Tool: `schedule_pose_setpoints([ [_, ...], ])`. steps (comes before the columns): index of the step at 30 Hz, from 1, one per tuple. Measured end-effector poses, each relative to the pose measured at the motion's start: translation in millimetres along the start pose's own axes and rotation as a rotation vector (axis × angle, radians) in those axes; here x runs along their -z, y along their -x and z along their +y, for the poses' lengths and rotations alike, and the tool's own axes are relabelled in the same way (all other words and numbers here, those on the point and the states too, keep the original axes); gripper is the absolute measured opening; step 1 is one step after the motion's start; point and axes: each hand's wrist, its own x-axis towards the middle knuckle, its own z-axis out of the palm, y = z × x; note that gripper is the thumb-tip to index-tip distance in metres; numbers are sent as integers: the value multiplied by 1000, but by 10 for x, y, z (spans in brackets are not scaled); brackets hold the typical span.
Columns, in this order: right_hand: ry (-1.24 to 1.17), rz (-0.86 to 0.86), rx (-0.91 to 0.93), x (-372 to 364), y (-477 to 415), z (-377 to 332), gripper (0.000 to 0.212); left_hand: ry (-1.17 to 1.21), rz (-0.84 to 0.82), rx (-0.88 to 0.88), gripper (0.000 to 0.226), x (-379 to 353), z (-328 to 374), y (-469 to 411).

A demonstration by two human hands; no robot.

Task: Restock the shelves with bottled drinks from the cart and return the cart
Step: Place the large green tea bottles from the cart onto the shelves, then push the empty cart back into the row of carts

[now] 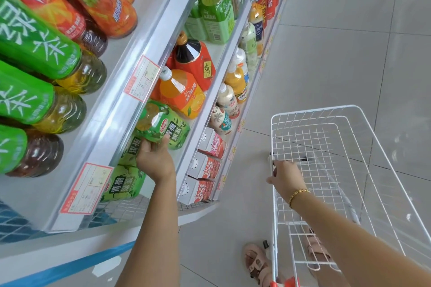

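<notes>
My left hand (155, 159) reaches under the shelf edge and grips a large green tea bottle (163, 127) standing on the second shelf (186, 147). Two more of the same green bottles (123, 185) stand beside it, nearer to me. My right hand (285, 176) holds the near left rim of the white wire cart (349, 137). The cart's basket shows no bottles in it.
The top shelf (130, 91) carries green, red and orange tea bottles. Orange juice and red-labelled bottles stand further along the second shelf. Lower shelves hold small bottles and cartons (205, 168). Grey tiled floor (326, 42) lies right of the shelves. My sandalled feet (254, 261) are by the cart.
</notes>
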Motion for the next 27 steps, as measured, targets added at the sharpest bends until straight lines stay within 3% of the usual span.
schedule_pose_setpoints([
  [5,-22,6,-20,-26,-11,-6,26,22,-60,13,27,-70,14,-52],
  [8,-25,15,-51,15,2,-53,13,-71,-136,56,30,91,49,84],
  [12,64,5,-82,17,49,-110,28,-19,-275,161,18,331,217,470],
  [16,125,-38,-37,150,134,-91,35,-58,-524,69,18,485,486,936],
  [20,102,-42,44,411,493,192,38,-145,-921,33,28,508,551,1488],
  [24,218,-90,0,573,1090,690,42,-371,-1315,-62,18,576,457,2129],
  [27,268,-115,-56,631,1589,1047,48,-422,-1464,-66,25,722,367,2546],
])
